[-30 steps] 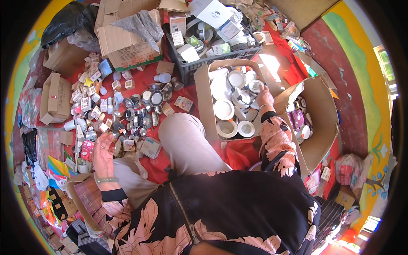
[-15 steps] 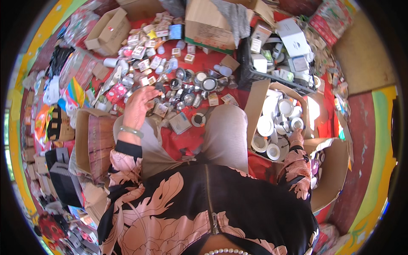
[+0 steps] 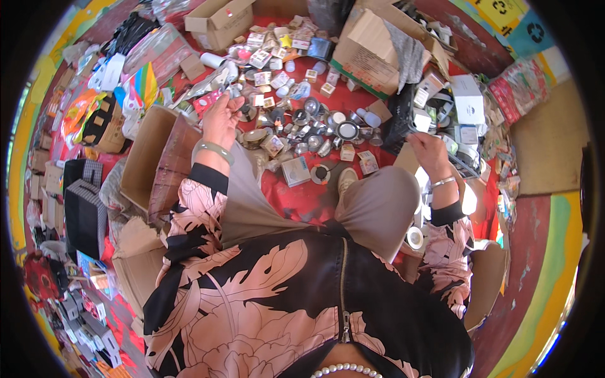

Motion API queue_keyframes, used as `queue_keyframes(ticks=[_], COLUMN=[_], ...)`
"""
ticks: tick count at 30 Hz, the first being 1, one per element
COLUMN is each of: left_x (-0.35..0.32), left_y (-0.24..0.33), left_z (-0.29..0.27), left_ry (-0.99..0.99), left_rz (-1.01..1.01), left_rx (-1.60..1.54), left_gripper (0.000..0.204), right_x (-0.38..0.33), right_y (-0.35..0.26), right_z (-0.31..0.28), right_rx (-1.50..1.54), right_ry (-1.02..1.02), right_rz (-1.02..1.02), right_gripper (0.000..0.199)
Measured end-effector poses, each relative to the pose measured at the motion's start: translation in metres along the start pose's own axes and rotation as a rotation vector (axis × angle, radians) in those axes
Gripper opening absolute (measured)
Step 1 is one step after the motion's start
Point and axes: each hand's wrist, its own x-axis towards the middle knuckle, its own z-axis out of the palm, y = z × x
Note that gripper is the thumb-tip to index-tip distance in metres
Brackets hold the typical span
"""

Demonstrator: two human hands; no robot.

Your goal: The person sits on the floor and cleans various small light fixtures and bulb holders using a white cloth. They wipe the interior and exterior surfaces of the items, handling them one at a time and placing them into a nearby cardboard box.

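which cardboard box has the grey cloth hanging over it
The large box at the top, right of centre, with the green bottom edge; it alone has grey cloth draped over it.

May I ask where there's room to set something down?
Bare red cloth shows between the person's legs, bordered beyond by a white box; a smaller patch lies before the large cardboard box. Metal fittings and small cartons crowd the middle.

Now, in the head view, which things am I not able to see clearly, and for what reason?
In the head view:
- Right hand: too small to tell whether its fingertips hold anything.
- White rings: mostly hidden by the right sleeve and knee.
- Far-right box: inside partly behind that sleeve.
- Necklace: cut off by the lower edge.
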Motion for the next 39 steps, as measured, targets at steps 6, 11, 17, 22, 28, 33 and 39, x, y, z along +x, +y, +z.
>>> queue_keyframes(ticks=[6,11,17,22,28,33,39], left_x=[0.014,0.064,0.183,0.195,0.167,0.187,0.221], left_y=[0.000,-0.025,-0.135,-0.272,-0.316,-0.352,-0.414], left_z=[0.010,0.029,-0.009,-0.100,-0.003,0.075,0.128], left_ry=[0.088,0.106,0.416,-0.359,0.057,-0.447,-0.950], left_rz=[-0.009,-0.032,-0.187,0.064,-0.042,0.374,0.479], left_rx=[0.002,0.055,0.491,2.343,1.376,1.635,1.955], left_gripper=[0.016,0.020,0.015,0.020,0.028,0.023,0.037], right_x=[0.036,0.051,0.053,0.064,0.044,0.047,0.080], right_y=[-0.086,-0.065,-0.041,-0.041,-0.078,-0.064,-0.035], right_z=[0.070,0.110,0.095,0.086,0.067,0.060,0.050], right_rx=[0.076,0.011,0.064,0.190,0.161,0.155,0.265], right_ry=[-0.023,-0.201,-0.166,-0.134,-0.287,-0.438,-0.470], right_rz=[-0.308,-0.209,-0.083,-0.099,-0.320,-0.348,-0.229], right_gripper=[0.023,0.024,0.021,0.017,0.012,0.015,0.016])
